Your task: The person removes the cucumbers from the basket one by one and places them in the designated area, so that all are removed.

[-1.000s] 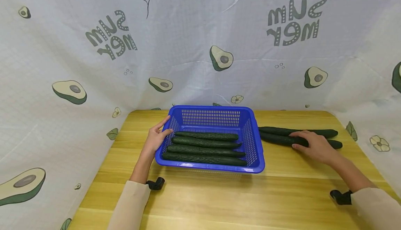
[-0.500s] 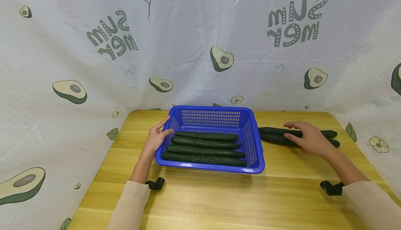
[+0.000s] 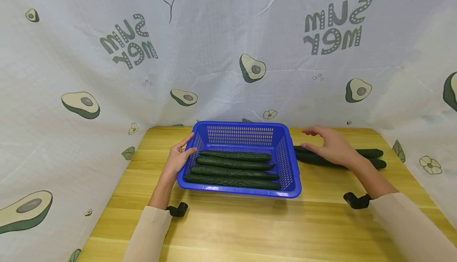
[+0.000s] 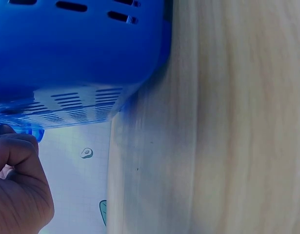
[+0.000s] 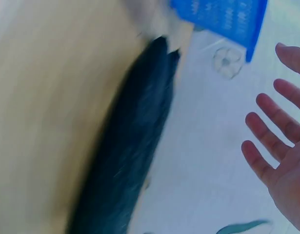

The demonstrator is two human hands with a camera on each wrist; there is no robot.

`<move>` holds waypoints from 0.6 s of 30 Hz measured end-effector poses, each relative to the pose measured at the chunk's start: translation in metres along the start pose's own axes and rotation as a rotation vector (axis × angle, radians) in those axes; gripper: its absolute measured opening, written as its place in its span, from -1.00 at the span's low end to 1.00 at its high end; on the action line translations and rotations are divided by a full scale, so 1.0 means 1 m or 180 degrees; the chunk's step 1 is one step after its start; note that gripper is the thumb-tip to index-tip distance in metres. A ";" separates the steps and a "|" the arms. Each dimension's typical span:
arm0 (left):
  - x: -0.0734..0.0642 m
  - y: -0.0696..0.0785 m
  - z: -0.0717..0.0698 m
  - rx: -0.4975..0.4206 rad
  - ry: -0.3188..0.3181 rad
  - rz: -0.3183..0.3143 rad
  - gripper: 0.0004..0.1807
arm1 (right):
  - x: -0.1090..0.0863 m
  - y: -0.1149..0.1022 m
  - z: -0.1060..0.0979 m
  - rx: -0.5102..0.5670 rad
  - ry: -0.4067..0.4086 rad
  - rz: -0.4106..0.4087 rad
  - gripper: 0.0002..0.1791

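Two loose cucumbers (image 3: 315,158) lie side by side on the table (image 3: 232,230), just right of the basket (image 3: 239,189). Over them hangs the right hand (image 3: 328,145), fingers spread, thumb apart, holding nothing. The left hand (image 3: 177,157) clasps the basket's left rim, thumb inside. The step in hand looks like handling cucumbers one side of a steadied basket; the next move probably calls for the right hand to curl round either a cucumber or the basket's free rim. Four cucumbers (image 3: 233,172) lie inside in a rough row, toward the near side. Behind hangs printed cloth (image 3: 214,55).
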State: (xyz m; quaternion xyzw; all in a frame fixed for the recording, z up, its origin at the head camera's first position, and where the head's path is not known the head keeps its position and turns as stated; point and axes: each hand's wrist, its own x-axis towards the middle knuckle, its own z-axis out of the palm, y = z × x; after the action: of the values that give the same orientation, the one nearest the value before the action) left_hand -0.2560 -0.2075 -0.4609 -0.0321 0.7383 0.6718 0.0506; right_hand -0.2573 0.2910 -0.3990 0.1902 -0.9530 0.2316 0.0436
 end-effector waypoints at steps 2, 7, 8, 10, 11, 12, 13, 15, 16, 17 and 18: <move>-0.001 -0.001 0.000 0.0000 0.0020 -0.0014 -0.32 | 0.007 -0.010 0.000 0.0072 -0.0031 -0.0054 -0.38; -0.001 -0.002 0.000 -0.0007 0.0034 -0.0030 -0.31 | 0.027 -0.036 0.002 0.0213 -0.0126 -0.0176 -0.37; -0.001 -0.001 0.000 -0.0002 0.0046 -0.0034 -0.31 | 0.032 -0.041 0.003 0.0233 -0.0136 -0.0208 -0.37; 0.000 -0.001 0.000 -0.0002 0.0054 -0.0022 -0.31 | 0.040 -0.051 0.004 0.0313 -0.0153 -0.0268 -0.37; 0.001 -0.001 -0.001 0.0000 0.0055 -0.0023 -0.31 | 0.044 -0.057 0.005 0.0357 -0.0157 -0.0305 -0.37; 0.002 -0.001 -0.001 0.0003 0.0052 -0.0026 -0.32 | 0.049 -0.061 0.006 0.0396 -0.0161 -0.0348 -0.39; 0.002 -0.001 -0.002 0.0005 0.0058 -0.0040 -0.32 | 0.053 -0.066 0.007 0.0432 -0.0161 -0.0379 -0.39; 0.003 -0.001 -0.001 0.0010 0.0046 -0.0059 -0.32 | 0.059 -0.075 0.008 0.0493 -0.0183 -0.0438 -0.40; 0.003 -0.001 -0.001 0.0026 0.0031 -0.0072 -0.32 | 0.062 -0.079 0.009 0.0509 -0.0202 -0.0474 -0.40; 0.003 -0.001 -0.001 0.0032 0.0020 -0.0082 -0.32 | 0.065 -0.083 0.010 0.0530 -0.0216 -0.0504 -0.41; 0.003 -0.001 -0.001 0.0029 0.0019 -0.0087 -0.32 | 0.068 -0.087 0.012 0.0547 -0.0235 -0.0531 -0.41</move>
State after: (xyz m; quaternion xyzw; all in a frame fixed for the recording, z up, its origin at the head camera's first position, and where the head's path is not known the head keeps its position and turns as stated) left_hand -0.2589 -0.2082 -0.4617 -0.0440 0.7410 0.6676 0.0578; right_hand -0.2868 0.1910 -0.3606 0.2803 -0.9115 0.3009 0.0112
